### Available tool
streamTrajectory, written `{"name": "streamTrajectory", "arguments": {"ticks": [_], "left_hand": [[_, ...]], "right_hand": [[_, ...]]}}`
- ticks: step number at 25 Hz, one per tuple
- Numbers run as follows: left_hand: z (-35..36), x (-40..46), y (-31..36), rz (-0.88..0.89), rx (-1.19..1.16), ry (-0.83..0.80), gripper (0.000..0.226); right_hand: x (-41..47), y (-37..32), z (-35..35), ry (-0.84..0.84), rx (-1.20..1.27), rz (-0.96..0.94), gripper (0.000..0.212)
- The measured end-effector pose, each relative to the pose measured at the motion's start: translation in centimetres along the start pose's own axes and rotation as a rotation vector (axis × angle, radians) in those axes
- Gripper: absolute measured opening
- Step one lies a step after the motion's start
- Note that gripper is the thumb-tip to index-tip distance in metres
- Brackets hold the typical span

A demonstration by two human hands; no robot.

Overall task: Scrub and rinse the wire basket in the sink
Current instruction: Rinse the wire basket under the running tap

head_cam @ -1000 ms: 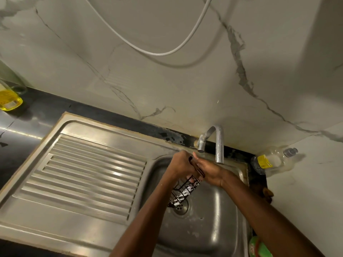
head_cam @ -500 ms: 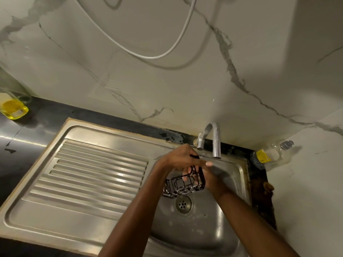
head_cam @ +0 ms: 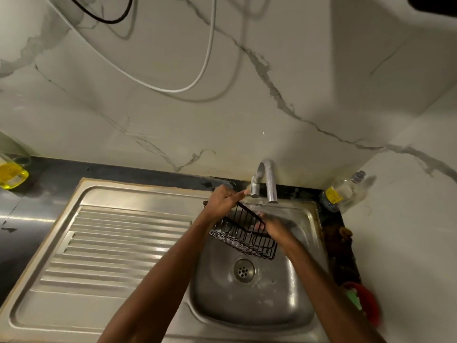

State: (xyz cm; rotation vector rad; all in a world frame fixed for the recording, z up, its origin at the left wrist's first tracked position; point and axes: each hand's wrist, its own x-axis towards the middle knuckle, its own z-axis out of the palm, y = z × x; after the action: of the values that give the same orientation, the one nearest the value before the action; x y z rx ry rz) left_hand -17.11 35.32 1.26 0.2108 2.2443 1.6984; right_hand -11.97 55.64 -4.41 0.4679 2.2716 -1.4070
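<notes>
A black wire basket (head_cam: 243, 235) hangs tilted over the steel sink bowl (head_cam: 291, 300), just below the tap spout (head_cam: 255, 189). My left hand (head_cam: 222, 200) grips its upper rim on the left side. My right hand (head_cam: 270, 226) is at the basket's right end, blurred, with its fingers against the wires; whether they curl round the wires I cannot tell. No scrubber shows in either hand. The drain (head_cam: 243, 270) lies open below the basket.
A ribbed steel draining board (head_cam: 111, 251) fills the left. A yellow bottle (head_cam: 11, 175) stands on the dark counter at far left. A clear plastic bottle (head_cam: 342, 191) lies in the right corner. A red and green object (head_cam: 362, 299) sits at the sink's right edge.
The basket has been turned from hanging on end to lying more level and spread wider over the bowl. My right hand has slid down to its right end. The view has tilted up.
</notes>
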Motion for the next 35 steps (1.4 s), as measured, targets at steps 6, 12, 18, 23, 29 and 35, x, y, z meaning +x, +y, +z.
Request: {"name": "streamTrajectory", "arguments": {"ticks": [6,12,18,23,29,35], "left_hand": [[4.9,2.1,1.6,0.047,0.033,-0.102,0.060],[6.6,3.7,2.1,-0.033,0.058,-0.049,0.022],[6.2,3.2,2.1,-0.108,0.361,-0.277,0.039],[6.8,2.1,0.9,-0.204,0.438,-0.356,0.054],[7.6,1.9,1.1,-0.289,0.443,-0.427,0.037],[9.9,4.6,2.4,-0.408,0.364,-0.464,0.031]], "right_hand": [[-5.5,-6.1,-2.3,-0.164,0.239,-0.212,0.027],[-5.9,-3.9,-2.3,0.313,0.485,-0.058,0.025],[-4.2,-2.9,-0.6,0.274,0.873,0.086,0.028],[-3.8,-4.6,0.2,0.229,0.792,0.109,0.024],[-8.0,-4.8,1.3,0.261,0.702,0.124,0.020],[-10.5,-3.2,-1.6,0.313,0.821,0.098,0.028]]}}
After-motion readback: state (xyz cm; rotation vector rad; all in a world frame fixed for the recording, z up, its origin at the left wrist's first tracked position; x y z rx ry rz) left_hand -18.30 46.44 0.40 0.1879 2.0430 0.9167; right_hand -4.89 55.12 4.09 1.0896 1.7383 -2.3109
